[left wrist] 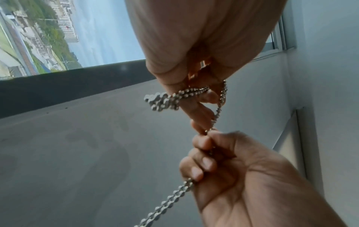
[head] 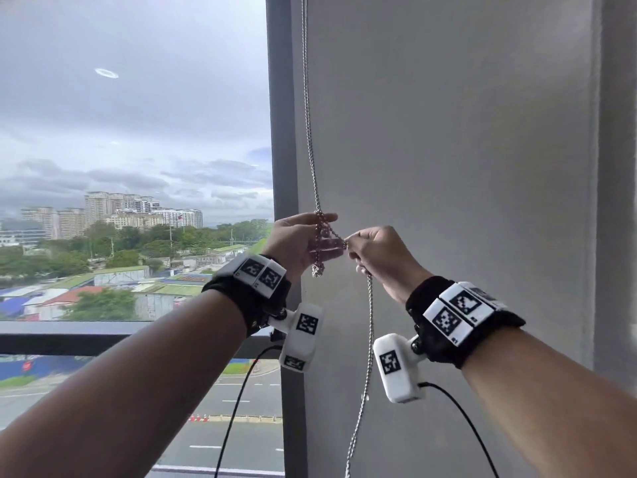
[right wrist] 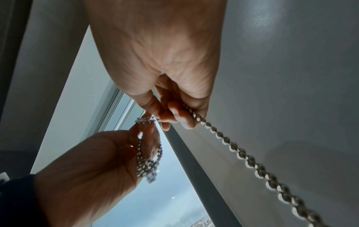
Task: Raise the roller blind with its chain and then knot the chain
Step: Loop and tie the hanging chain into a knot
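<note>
The metal bead chain point(head: 307, 125) hangs down along the window frame to my left hand point(head: 336, 234). That hand has a loop of chain wound round its fingers, thumb on top, and a small bunch of chain point(head: 317, 270) dangles below them. My right hand point(head: 350, 244) pinches the chain right beside the left fingers, and the rest of the chain point(head: 370, 339) drops from its fist. From the left wrist, the loop point(left wrist: 165, 101) crosses my left fingers point(left wrist: 204, 98). The right wrist view shows my right fingertips point(right wrist: 169, 118) holding the chain at the loop point(right wrist: 145, 165). No blind covers the glass.
A dark vertical window frame point(head: 282, 132) stands just behind the chain, with a grey wall point(head: 448, 132) to its right. The window glass point(head: 138, 132) looks out on a city, with a horizontal rail point(head: 69, 334) low down. Black cables point(head: 234, 408) hang from my wrist cameras.
</note>
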Available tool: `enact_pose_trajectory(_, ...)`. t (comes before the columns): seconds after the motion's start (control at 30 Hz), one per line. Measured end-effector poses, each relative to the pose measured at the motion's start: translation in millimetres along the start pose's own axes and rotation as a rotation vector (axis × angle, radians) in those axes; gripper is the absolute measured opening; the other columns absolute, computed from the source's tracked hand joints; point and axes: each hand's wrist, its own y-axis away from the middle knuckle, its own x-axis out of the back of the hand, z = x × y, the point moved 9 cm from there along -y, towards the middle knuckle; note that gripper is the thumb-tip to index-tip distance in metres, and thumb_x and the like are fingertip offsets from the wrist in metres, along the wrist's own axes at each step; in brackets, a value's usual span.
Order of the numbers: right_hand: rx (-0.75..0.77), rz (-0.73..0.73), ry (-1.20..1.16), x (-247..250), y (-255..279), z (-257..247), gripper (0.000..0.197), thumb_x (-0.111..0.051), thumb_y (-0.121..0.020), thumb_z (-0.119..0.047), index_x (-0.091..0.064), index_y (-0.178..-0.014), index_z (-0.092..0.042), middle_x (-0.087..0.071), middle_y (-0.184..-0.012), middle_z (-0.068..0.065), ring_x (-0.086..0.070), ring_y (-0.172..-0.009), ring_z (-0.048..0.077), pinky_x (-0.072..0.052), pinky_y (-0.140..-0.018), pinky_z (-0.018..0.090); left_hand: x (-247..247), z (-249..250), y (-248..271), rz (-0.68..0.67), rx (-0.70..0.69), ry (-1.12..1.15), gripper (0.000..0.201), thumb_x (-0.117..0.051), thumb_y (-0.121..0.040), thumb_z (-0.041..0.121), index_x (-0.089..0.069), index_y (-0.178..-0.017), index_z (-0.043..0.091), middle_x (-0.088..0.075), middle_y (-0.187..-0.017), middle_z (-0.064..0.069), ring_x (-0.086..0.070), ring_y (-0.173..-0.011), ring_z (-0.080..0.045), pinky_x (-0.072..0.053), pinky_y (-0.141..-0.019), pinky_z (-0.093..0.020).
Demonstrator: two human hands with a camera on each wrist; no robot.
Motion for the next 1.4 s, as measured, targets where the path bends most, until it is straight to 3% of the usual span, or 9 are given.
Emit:
enact_pose_trajectory(0.23, 0.148, 0.095, 0.142, 4, -12, -12, 0.011, -0.066, -0.088, -0.011, -0.075, -0.083, -0.007, -0.059, -0.054, -0.004, -0.051, -0.048, 0.013, -0.046, -0.057, 0.03, 7, -6, 4, -0.004, 0.009, -0.007, 0.043, -0.06, -0.079, -0.008, -0.031, -0.101, 0.016, -0.066, -0.086, -0.019, -0.067, -0.057, -0.031, -0.053, -0.043, -0.033)
enact_pose_trajectory(0.4, 0.159, 0.104, 0.215, 1, -8, -6, 0.011, -0.07, -0.087, -0.012, -0.078, -0.094, -0.007, -0.059, -0.051, -0.007, -0.053, -0.041, 0.011, -0.051, -0.053, 0.025, 12, -12, 2, 0.01, 0.052, -0.046, 0.049, -0.071, -0.076, 0.004, -0.037, -0.111, 0.006, -0.068, -0.1, -0.02, -0.067, -0.093, -0.035, -0.057, -0.063, -0.042)
enact_pose_trajectory(0.6, 0.289, 0.102, 0.42, -3, -5, -18, 0.014, -0.072, -0.086, -0.022, -0.08, -0.093, -0.013, -0.073, -0.063, 0.002, -0.06, -0.053, 0.011, -0.049, -0.06, 0.023, 16, -19, 2, 0.024, 0.063, -0.033, 0.06, -0.076, -0.071, 0.006, -0.049, -0.124, 0.008, -0.067, -0.112, -0.022, -0.065, -0.104, -0.035, -0.051, -0.075, -0.041)
enact_pose_trajectory(0.7, 0.289, 0.148, 0.472, 1, -6, -26, 0.02, -0.077, -0.08, -0.031, -0.079, -0.073, -0.012, -0.066, -0.052, 0.001, -0.049, -0.042, 0.003, -0.037, -0.047, 0.017, 14, -22, 2, 0.012, 0.064, -0.002, 0.051, -0.075, -0.071, 0.005, -0.055, -0.116, 0.017, -0.067, -0.108, -0.021, -0.065, -0.095, -0.033, -0.05, -0.074, -0.04)
enact_pose_trajectory(0.8, 0.15, 0.185, 0.333, 6, -7, -22, 0.024, -0.08, -0.075, -0.017, -0.067, -0.06, -0.004, -0.062, -0.047, 0.004, -0.046, -0.029, 0.004, -0.04, -0.039, 0.02, 9, -24, 3, -0.01, 0.063, 0.016, 0.045, -0.076, -0.069, 0.004, -0.06, -0.107, 0.021, -0.067, -0.103, -0.02, -0.061, -0.087, -0.031, -0.048, -0.072, -0.04)
enact_pose_trajectory(0.9, 0.005, 0.133, 0.097, -3, -3, -13, 0.018, -0.071, -0.078, -0.003, -0.06, -0.063, -0.002, -0.065, -0.054, 0.017, -0.056, -0.035, 0.021, -0.05, -0.038, 0.029, 4, -24, 3, -0.031, 0.052, -0.046, 0.047, -0.077, -0.07, 0.009, -0.062, -0.114, 0.013, -0.067, -0.092, -0.015, -0.062, -0.073, -0.026, -0.051, -0.072, -0.037)
enact_pose_trajectory(1.0, -0.097, 0.048, -0.148, -18, 3, -4, 0.018, -0.07, -0.082, -0.005, -0.062, -0.065, -0.007, -0.068, -0.061, 0.016, -0.061, -0.041, 0.02, -0.052, -0.043, 0.028, 1, -22, 4, -0.097, 0.033, -0.058, 0.037, -0.075, -0.074, 0.014, -0.065, -0.108, 0.002, -0.064, -0.079, -0.01, -0.058, -0.06, -0.021, -0.053, -0.061, -0.031)
enact_pose_trajectory(1.2, -0.092, -0.008, -0.185, -25, 9, 3, 0.011, -0.076, -0.077, -0.008, -0.068, -0.071, -0.008, -0.067, -0.061, 0.008, -0.04, -0.036, 0.009, -0.029, -0.038, 0.019, 13, -30, 3, -0.093, 0.044, -0.062, 0.049, -0.08, -0.066, 0.024, -0.066, -0.107, 0.001, -0.065, -0.085, -0.013, -0.059, -0.064, -0.023, -0.054, -0.067, -0.032)
enact_pose_trajectory(1.4, -0.147, -0.297, -0.065, -49, 18, 3, 0.009, -0.06, -0.079, -0.01, -0.068, -0.078, -0.013, -0.051, -0.061, 0.002, -0.033, -0.042, 0.009, -0.021, -0.046, 0.023, 27, -30, 1, -0.006, 0.044, -0.067, 0.016, -0.071, -0.076, 0.013, -0.066, -0.088, 0.005, -0.063, -0.072, -0.011, -0.06, -0.053, -0.022, -0.055, -0.053, -0.03)
